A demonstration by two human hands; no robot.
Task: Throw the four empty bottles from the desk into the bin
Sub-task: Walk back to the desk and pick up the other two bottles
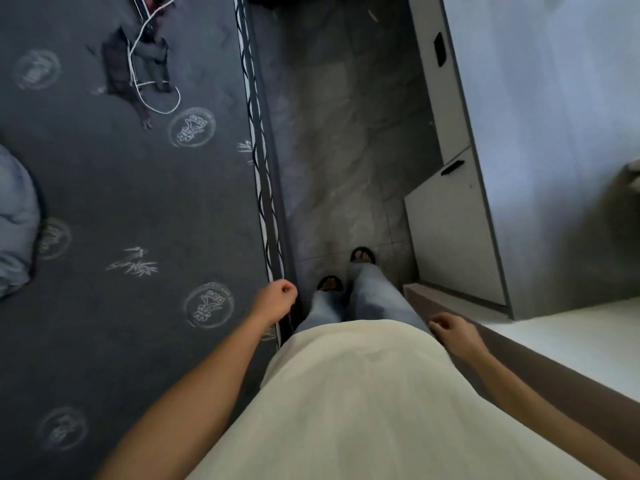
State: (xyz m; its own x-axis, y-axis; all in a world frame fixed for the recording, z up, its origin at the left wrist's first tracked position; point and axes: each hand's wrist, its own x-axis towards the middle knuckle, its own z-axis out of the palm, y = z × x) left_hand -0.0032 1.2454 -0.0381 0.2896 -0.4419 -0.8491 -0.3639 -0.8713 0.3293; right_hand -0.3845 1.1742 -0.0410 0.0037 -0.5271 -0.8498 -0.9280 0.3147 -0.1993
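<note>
No bottle and no bin shows in the head view. My left hand (277, 299) hangs over the edge of the bed, fingers curled into a loose fist with nothing in it. My right hand (450, 329) hangs beside my hip near a pale surface's brown edge, fingers curled, also holding nothing. Below me are my beige shirt, jeans and two feet in dark sandals on the floor.
A bed with a dark patterned mat (138, 209) fills the left; a dark garment and white cord (138, 67) lie on it. A narrow grey tiled floor strip (339, 150) runs ahead. White cabinets (450, 216) and a pale surface (568, 337) stand on the right.
</note>
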